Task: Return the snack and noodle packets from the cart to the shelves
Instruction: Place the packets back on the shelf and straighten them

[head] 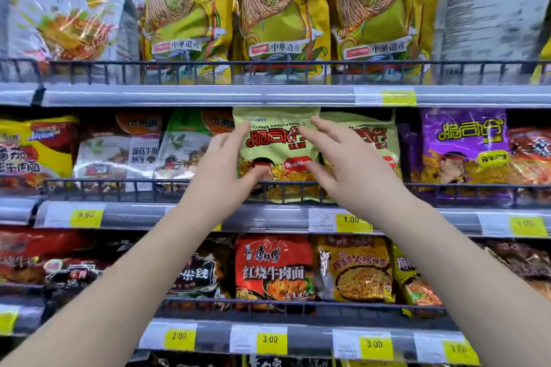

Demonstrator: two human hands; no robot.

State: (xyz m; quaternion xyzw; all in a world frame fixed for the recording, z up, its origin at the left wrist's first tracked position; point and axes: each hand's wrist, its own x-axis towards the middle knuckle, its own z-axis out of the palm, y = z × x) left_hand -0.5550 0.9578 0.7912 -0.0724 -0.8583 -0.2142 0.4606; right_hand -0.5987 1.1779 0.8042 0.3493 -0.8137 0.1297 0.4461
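Yellow price tags [269, 340] are running along the bottom shelf edge, and two forearms are reaching up past them. The left hand [226, 164] is laying straight fingers against the left edge of the pale green snack packet [277, 140], thumb touching its front. The right hand [343, 164] is spreading open fingers over its right side. That packet is standing upright at frame centre on the middle shelf [268, 214], behind the wire rail [119, 185], just beside a matching green packet [375, 140]. Purple packets [465, 146] are sitting further right, and yellow noodle bags [280, 9] are lining the top.
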